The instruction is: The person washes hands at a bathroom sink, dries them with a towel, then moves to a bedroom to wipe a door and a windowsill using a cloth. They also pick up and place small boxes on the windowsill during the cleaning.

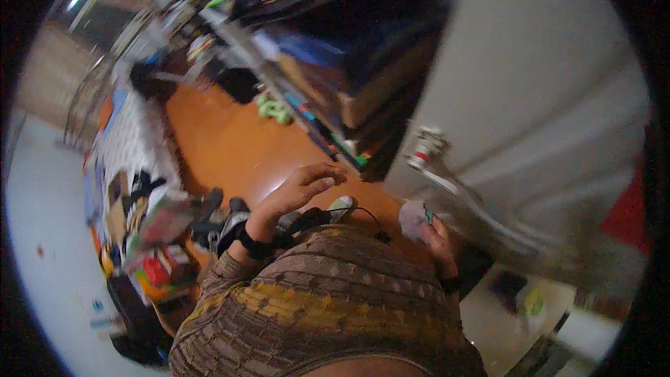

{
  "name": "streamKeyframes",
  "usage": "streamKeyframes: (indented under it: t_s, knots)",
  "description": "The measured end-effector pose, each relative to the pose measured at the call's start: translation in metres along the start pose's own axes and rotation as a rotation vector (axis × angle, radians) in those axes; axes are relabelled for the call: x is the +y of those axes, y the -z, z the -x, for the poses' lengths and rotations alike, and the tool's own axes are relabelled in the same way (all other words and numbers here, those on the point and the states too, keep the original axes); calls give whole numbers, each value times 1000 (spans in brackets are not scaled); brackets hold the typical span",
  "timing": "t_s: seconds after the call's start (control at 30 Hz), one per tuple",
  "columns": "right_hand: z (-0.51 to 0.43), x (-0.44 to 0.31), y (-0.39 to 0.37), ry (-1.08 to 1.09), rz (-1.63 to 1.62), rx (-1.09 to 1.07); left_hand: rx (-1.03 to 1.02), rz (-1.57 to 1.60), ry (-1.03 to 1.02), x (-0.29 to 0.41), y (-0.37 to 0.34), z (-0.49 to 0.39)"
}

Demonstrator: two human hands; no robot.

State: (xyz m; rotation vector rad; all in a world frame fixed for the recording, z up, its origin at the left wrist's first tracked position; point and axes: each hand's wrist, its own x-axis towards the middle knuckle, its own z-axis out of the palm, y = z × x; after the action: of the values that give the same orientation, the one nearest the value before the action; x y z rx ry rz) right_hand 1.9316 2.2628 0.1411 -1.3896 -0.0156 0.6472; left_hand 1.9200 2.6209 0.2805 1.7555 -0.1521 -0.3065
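My right hand (440, 241) grips a bunched pale cloth (413, 218) with a teal edge, low beside the white door panel (523, 63). A fitting with a red band (424, 149) sticks out near that panel's edge, just above the cloth. Over the orange floor (225, 136) hangs my left hand (301, 188), with a black band (251, 243) on its wrist. Its fingers are extended and slightly bent, and nothing shows in them. A dark cord (366, 212) runs in front of my patterned knit top (335, 293).
An open closet (377, 63) with dark garments and folded fabrics stands ahead. Small green items (273, 109) lie by its floor track. To the left is a bed (138, 141) heaped with clothes and bags. Behind on the right stands a pale surface (502, 319). Much is blurred.
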Motion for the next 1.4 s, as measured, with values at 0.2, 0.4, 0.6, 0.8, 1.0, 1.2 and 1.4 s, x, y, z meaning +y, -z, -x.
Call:
streamKeyframes:
  t_s: [0.2, 0.4, 0.6, 0.8, 1.0, 1.2, 1.4]
  knots:
    - [-54, -74, -97, -34, 70, -376, 202, 258, 122, -54, 58, 49]
    - [-116, -134, -229, -24, 3, -408, 154, 537, -113, -107, 125, 21]
    - [-232, -159, -368, -21, -84, -357, 111, 850, -194, -142, 231, 50]
    - [-321, -141, -470, -2, 418, -446, 380, 777, -14, -189, 336, 99]
    - [-392, -103, -530, -57, 329, -542, 800, 680, -134, -218, 390, 123]
    - [-458, -84, -604, -234, -34, -767, 1243, 338, 251, -188, 448, 155]
    - [-507, -80, -702, -465, -272, -975, 1405, 447, 317, -161, 512, 179]
